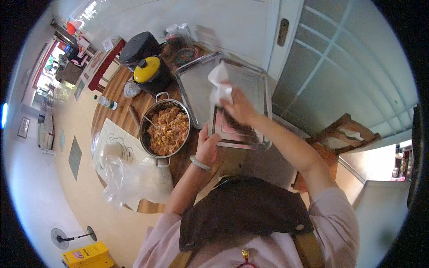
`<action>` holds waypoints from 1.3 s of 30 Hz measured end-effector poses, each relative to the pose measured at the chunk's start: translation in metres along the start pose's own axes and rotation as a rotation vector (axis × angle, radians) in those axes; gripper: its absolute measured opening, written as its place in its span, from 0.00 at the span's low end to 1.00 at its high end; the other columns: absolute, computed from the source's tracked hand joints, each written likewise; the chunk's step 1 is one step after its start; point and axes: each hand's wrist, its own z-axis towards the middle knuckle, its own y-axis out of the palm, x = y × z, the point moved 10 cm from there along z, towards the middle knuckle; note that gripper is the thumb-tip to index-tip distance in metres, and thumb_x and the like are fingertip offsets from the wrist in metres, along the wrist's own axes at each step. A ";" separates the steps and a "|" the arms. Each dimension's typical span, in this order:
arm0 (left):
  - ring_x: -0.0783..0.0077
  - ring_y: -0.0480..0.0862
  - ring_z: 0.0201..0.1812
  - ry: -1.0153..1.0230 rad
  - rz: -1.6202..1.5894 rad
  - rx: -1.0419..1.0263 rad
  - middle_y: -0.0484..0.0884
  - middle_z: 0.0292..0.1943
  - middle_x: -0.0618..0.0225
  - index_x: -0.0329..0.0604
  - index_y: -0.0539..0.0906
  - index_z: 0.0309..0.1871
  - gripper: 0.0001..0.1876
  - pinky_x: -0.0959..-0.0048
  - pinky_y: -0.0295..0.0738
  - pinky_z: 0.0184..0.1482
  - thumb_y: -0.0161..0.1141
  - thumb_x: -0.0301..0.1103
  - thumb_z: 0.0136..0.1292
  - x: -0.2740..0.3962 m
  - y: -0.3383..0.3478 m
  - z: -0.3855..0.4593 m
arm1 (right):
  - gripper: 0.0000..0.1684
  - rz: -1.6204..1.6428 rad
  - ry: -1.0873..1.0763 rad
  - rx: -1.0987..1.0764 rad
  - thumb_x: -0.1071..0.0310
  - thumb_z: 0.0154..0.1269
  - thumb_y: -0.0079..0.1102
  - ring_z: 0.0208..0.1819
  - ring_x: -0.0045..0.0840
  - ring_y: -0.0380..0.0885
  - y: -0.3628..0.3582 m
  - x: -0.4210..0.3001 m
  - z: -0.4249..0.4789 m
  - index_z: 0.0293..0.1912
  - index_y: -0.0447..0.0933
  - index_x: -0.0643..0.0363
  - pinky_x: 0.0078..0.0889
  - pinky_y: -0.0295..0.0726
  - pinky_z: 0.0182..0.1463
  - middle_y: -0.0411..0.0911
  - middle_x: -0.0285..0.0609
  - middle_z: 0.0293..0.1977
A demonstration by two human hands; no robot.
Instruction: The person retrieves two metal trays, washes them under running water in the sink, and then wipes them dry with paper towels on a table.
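Note:
My left hand (208,145) grips the near left corner of a rectangular metal tray (261,100), which is tilted up off the table. In my right hand (239,105) is a crumpled white cloth or paper towel (219,78), held against the tray's inner surface. Behind it a second metal tray (194,87) lies on the table. Left of my hands stands a two-handled steel pot (189,134) of minced meat mixture (167,130), with a thin metal utensil stuck in it.
The round wooden table (115,112) also bears a black pot with a yellow lid (147,69), a black appliance (139,50), a glass jug (177,35), a water bottle (106,102), a drawing sheet and a plastic bag (130,177). A wooden chair (345,134) stands right.

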 end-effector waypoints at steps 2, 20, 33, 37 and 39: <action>0.73 0.75 0.41 0.045 0.202 -0.138 0.75 0.41 0.66 0.33 0.66 0.54 0.26 0.77 0.70 0.42 0.42 0.16 0.47 0.000 0.026 -0.005 | 0.28 -0.146 0.174 0.211 0.53 0.62 0.43 0.62 0.44 0.51 -0.036 0.060 0.021 0.55 0.63 0.64 0.45 0.52 0.60 0.58 0.58 0.57; 0.79 0.75 0.34 0.172 -0.009 0.067 0.76 0.37 0.71 0.36 0.69 0.54 0.27 0.81 0.70 0.34 0.42 0.15 0.45 -0.003 0.064 -0.031 | 0.24 -0.392 0.046 0.350 0.72 0.55 0.46 0.56 0.47 0.60 -0.136 0.053 -0.024 0.54 0.63 0.65 0.45 0.55 0.61 0.62 0.54 0.55; 0.77 0.73 0.43 0.371 0.179 0.197 0.74 0.43 0.71 0.38 0.66 0.57 0.27 0.77 0.70 0.44 0.50 0.17 0.49 -0.001 0.046 -0.054 | 0.20 -0.018 -0.019 0.175 0.73 0.59 0.40 0.47 0.46 0.68 -0.072 0.062 -0.003 0.52 0.65 0.64 0.40 0.67 0.52 0.69 0.57 0.46; 0.82 0.71 0.37 0.384 0.207 0.234 0.73 0.40 0.74 0.38 0.65 0.59 0.29 0.81 0.68 0.37 0.42 0.19 0.48 0.015 0.057 -0.052 | 0.34 0.049 0.197 0.148 0.87 0.50 0.33 0.63 0.42 0.52 -0.069 0.082 -0.020 0.61 0.53 0.66 0.31 0.47 0.65 0.55 0.56 0.60; 0.81 0.71 0.38 0.592 0.187 0.293 0.74 0.39 0.73 0.36 0.67 0.57 0.28 0.81 0.66 0.40 0.43 0.19 0.47 0.027 0.056 -0.050 | 0.34 0.088 0.240 0.050 0.87 0.50 0.36 0.63 0.42 0.53 -0.030 0.100 -0.046 0.61 0.53 0.66 0.32 0.48 0.65 0.54 0.57 0.60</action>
